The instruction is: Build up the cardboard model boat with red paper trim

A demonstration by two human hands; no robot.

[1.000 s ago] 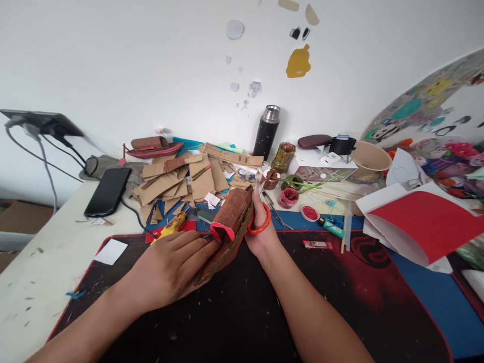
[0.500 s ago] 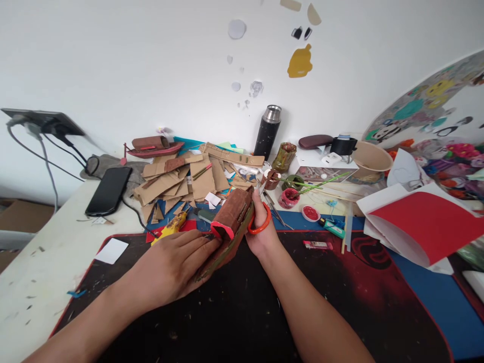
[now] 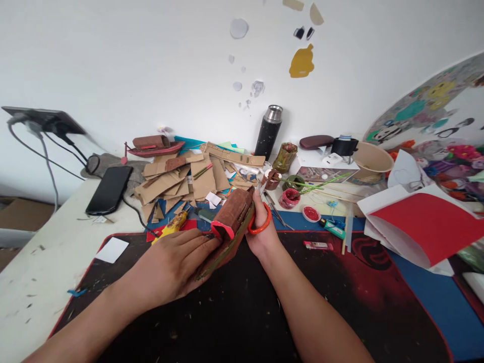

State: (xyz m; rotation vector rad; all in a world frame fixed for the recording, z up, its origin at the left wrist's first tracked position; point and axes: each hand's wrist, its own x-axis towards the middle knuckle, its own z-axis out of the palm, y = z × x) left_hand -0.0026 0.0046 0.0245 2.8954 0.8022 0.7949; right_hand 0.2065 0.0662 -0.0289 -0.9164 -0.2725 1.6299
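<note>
A brown model boat (image 3: 232,212) made of painted card, with an arched cabin edged in red and a greenish rim, is held tilted above the dark mat. My left hand (image 3: 177,257) is closed on its near end, the fingers reaching by the cabin opening. Around the far end, my right hand (image 3: 262,229) is closed with the thumb up along the side. Orange-handled scissors (image 3: 267,222) hang from that same hand, their blades pointing up past the thumb. The boat hides most of the right fingers.
Cardboard scraps (image 3: 204,179) pile up behind, beside a finished-looking red boat (image 3: 155,146). A yellow glue gun (image 3: 170,227) lies left. Open paint jars (image 3: 289,197), a black flask (image 3: 269,132) and red paper (image 3: 427,222) stand or lie farther back and right.
Hardly anything differs. The view has shifted very slightly, while both hands keep their hold on the boat and the scissors stay in the right hand.
</note>
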